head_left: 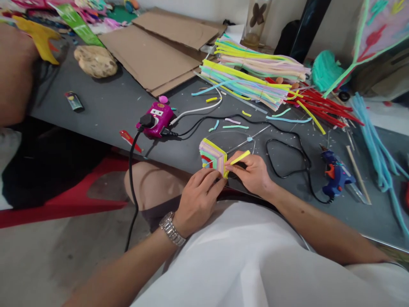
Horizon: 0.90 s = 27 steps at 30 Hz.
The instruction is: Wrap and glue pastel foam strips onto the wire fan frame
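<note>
At the table's front edge lies a striped piece of pipe cleaners (214, 152), in bands of yellow, pink, green, red and blue on a thin wire frame. My left hand (201, 189), with a metal watch at the wrist, grips its lower edge; the fingertips are partly hidden. My right hand (251, 170) pinches a yellow pipe cleaner (240, 157) against the piece's right side. The yellow strip's free end points up and right. A wire with a small light-blue bit (249, 139) extends from the piece.
A blue glue gun (338, 172) lies right, its black cord looping behind my hands to a magenta power strip (157, 119). Pipe cleaner bundles (246, 83), cardboard (153, 55) and a stone (96, 62) lie farther back. Another person's arm (14, 76) reaches in at left.
</note>
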{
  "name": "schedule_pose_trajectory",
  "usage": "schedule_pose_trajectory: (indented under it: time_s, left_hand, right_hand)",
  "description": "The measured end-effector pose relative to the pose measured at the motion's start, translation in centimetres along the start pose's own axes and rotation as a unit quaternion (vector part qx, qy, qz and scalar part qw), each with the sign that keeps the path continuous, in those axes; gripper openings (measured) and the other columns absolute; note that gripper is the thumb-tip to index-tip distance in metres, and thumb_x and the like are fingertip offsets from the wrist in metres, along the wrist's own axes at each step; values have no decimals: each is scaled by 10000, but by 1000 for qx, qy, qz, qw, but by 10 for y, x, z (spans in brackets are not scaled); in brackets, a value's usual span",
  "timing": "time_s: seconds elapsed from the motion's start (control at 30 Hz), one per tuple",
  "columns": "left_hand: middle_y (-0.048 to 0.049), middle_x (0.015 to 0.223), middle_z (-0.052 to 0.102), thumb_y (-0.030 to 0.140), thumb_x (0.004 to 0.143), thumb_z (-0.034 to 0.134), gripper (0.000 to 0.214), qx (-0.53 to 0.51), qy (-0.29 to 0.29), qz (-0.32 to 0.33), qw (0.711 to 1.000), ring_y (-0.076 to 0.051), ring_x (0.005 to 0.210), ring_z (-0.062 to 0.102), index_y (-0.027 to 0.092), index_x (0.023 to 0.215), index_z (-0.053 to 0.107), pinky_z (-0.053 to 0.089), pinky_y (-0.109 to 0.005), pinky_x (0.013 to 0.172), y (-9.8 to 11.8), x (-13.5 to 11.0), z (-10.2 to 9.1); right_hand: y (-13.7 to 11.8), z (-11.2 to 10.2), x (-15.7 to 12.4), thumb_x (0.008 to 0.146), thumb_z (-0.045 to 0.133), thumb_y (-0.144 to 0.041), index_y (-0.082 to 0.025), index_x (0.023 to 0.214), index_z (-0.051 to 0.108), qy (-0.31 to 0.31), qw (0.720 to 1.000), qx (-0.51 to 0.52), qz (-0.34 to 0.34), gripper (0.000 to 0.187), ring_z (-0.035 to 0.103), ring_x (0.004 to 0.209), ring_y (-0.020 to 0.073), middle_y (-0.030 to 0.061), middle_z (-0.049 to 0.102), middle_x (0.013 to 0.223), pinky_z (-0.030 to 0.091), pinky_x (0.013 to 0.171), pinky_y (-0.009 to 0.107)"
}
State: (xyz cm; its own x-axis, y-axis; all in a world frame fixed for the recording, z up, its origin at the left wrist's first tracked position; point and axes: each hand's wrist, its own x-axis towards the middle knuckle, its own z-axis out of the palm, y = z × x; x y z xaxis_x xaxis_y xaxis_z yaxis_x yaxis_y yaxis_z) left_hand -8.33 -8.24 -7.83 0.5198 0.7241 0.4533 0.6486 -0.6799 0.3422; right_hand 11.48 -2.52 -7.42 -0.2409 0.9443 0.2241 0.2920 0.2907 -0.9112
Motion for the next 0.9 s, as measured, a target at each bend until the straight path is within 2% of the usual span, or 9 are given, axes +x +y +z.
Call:
schedule_pose_trajectory:
  time_s: [0.17,0.37,0.47,0.57,0.67,0.73,0.8,0.9]
  left_hand:
    - [-133,1217,693,102,979,496,308,42,-6,-6,999,-283,1203,592,174,1227,664,488,-493,1080,3,3,-1]
    - [-118,1189,712,58,935,525,351,34,13,-3,999,-282,1195,598,177,1234,664,480,-504,1082,1,1,1]
    - [-89,1193,722,43,911,524,396,-19,27,-18,999,-263,1192,622,219,1240,658,463,-518,1106,-1,0,0]
    - [-62,1094,748,60,910,557,304,-73,60,-52,994,-225,1074,674,215,1153,655,503,-468,1050,-1,5,-1]
    - [-71,1056,748,111,908,611,215,-53,76,-70,993,-235,1033,677,204,1098,652,532,-439,961,-5,14,-2]
    - [-99,1150,740,150,911,638,255,-13,65,-47,997,-273,1144,653,199,1161,647,509,-477,1013,-11,16,-2]
    - [-119,1273,712,183,927,642,341,10,41,-8,999,-295,1278,604,198,1267,618,454,-518,1106,-17,14,-2]
    - [-121,1359,681,216,948,638,415,22,24,23,999,-280,1339,579,212,1359,582,396,-523,1168,-22,4,-2]
  right_hand:
    - [-7,2,-1,970,644,-417,-231,761,718,-5,999,-9,-49,290,659,726,172,16,738,759,495,854,364]
    - [-13,-1,8,942,684,-400,-224,743,721,-26,998,-48,-27,268,673,748,172,11,745,756,510,807,328]
    - [-27,-23,8,917,722,-349,-226,904,760,-19,996,-84,-38,129,701,822,184,26,779,868,521,866,341]
    - [-42,-59,-10,921,715,-327,-227,1071,751,61,990,-119,-39,184,720,858,191,44,794,977,544,878,348]
    - [-45,-94,-41,929,693,-314,-233,994,744,157,970,-185,-17,116,720,809,192,33,785,923,558,797,335]
    - [-38,-107,-58,936,680,-304,-232,871,721,175,956,-234,-27,105,704,776,198,34,762,855,544,748,338]
    - [-26,-108,-65,943,667,-282,-224,820,699,138,945,-287,-70,139,683,781,211,49,746,834,522,755,358]
    - [-10,-89,-54,955,609,-193,-211,952,729,15,908,-386,-160,122,653,893,234,96,754,1011,473,813,385]
